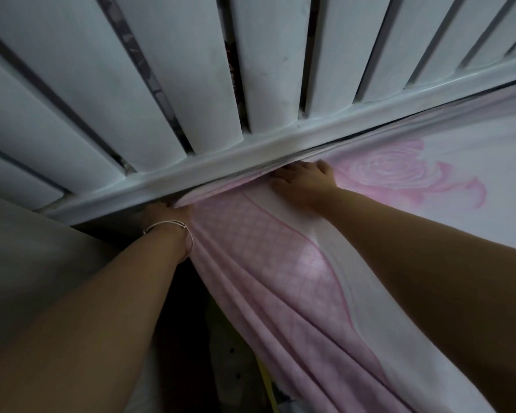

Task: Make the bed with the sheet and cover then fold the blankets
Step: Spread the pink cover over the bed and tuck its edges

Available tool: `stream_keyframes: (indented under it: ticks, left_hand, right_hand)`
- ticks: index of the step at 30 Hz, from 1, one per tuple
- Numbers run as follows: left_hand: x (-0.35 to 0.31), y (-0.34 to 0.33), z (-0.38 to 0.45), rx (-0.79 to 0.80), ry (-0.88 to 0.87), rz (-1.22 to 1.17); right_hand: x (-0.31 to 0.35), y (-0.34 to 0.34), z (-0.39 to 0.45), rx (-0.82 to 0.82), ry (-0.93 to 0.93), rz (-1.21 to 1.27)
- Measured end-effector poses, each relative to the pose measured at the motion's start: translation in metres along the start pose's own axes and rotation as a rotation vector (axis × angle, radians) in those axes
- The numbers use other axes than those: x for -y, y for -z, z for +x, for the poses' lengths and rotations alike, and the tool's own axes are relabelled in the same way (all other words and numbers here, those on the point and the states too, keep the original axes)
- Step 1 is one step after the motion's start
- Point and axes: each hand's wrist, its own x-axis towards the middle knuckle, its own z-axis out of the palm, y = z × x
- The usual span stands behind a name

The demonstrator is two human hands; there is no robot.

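At 9 o'clock a grey wall (27,263) borders the dark gap beside the bed. The left hand (169,214), a thin bracelet (173,226) on its wrist, reaches to the bottom rail of the white slatted headboard (161,84); its fingers are hidden against the sheet's edge, so I cannot tell their grip. The pink-and-white sheet (280,263) hangs in folds from center toward 6 o'clock and covers the bed at 3 o'clock, showing 1 pink rose (399,174). The right hand (304,180) lies flat on it, fingers straight, tips under the rail at 12 o'clock.
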Motion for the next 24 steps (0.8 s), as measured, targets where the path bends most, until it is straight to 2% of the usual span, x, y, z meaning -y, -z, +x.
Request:
stream_keyframes:
  ticks: [4, 9, 11, 14, 16, 18, 21, 24]
  left_hand:
    - [0.012, -0.006, 0.021, -0.095, -0.045, 0.105]
    - [0.031, -0.011, 0.028, -0.165, 0.118, 0.124]
    - [0.033, -0.017, 0.022, -0.122, 0.112, 0.208]
    - [0.028, -0.026, 0.008, 0.075, 0.014, 0.358]
    - [0.025, -0.031, -0.003, 0.221, -0.07, 0.379]
    - [0.024, -0.033, -0.015, 0.235, -0.11, 0.378]
    - [0.013, -0.029, -0.041, 0.04, -0.093, 0.435]
    - [-0.006, -0.027, -0.09, -0.039, -0.217, 0.553]
  right_hand:
    - [0.001, -0.015, 0.007, -0.013, -0.027, -0.127]
    - [0.012, -0.021, 0.016, 0.008, -0.15, -0.189]
    - [0.017, -0.027, 0.015, -0.043, -0.179, -0.243]
    - [0.021, -0.031, 0.01, -0.115, -0.206, -0.192]
    - [0.02, -0.031, 0.004, -0.089, -0.142, -0.126]
    - [0.016, -0.03, -0.011, -0.051, -0.045, -0.094]
    - [0.01, -0.031, -0.043, -0.013, 0.085, -0.067]
    - [0.001, -0.027, -0.09, 0.047, 0.205, 0.06]
